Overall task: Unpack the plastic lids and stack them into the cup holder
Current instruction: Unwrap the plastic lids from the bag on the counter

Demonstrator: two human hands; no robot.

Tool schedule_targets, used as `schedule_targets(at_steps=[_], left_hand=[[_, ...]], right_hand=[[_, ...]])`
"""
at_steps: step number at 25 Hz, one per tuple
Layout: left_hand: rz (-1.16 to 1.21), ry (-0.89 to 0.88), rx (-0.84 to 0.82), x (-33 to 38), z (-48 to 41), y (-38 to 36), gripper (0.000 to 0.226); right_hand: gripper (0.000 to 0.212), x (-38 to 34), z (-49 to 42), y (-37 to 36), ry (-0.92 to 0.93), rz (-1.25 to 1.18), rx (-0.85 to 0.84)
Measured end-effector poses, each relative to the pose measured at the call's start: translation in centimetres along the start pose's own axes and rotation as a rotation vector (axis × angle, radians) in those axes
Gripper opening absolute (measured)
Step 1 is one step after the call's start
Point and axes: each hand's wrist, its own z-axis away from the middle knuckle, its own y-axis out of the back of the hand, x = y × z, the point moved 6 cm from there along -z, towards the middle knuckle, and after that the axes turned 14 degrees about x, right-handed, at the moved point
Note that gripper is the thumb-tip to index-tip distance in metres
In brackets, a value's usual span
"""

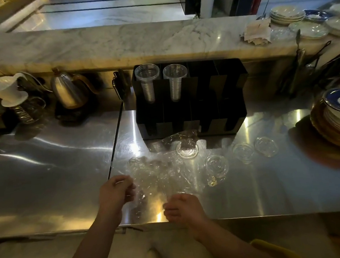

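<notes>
left hand and right hand, lower centre of frame, both have fingers curled closed on crinkled clear plastic wrap lying on the brushed steel counter. round ribbed transparent lids lie scattered at centre, right of the wrap. black rectangular cup holder, above centre, contains two stacks of clear cups.

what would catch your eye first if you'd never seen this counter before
Probably the black cup holder at the back of the steel counter, with two stacks of clear cups in its left slots. In front of it, crinkled clear wrapping is pulled between the left hand and right hand, and loose plastic lids lie to the right.
</notes>
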Motion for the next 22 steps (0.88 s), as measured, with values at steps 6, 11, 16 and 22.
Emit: schedule_targets(at_steps=[6, 11, 16, 22], left_hand=[[-0.058, -0.148, 0.077, 1.3, -1.4, 2.8, 0.004], [-0.116, -0.25, 0.076, 2.8, -1.6, 3.4, 0.005], [-0.168, -0.314, 0.086, 4.4, -2.1, 4.0, 0.005], [-0.08, -0.291, 0.097, 4.9, -2.2, 4.6, 0.008]], right_hand=[[0.018, 0.6, -0.3, -0.5, 0.009, 0.089, -0.028], [0.014, -1.9, 0.2, 1.1, 0.201, 0.195, 0.033], [0.019, -9.8, -0.1, 4.1, 0.87, 0.569, 0.374], [0.048, -9.9, -5.1, 2.5, 0.709, 1.017, 0.338]])
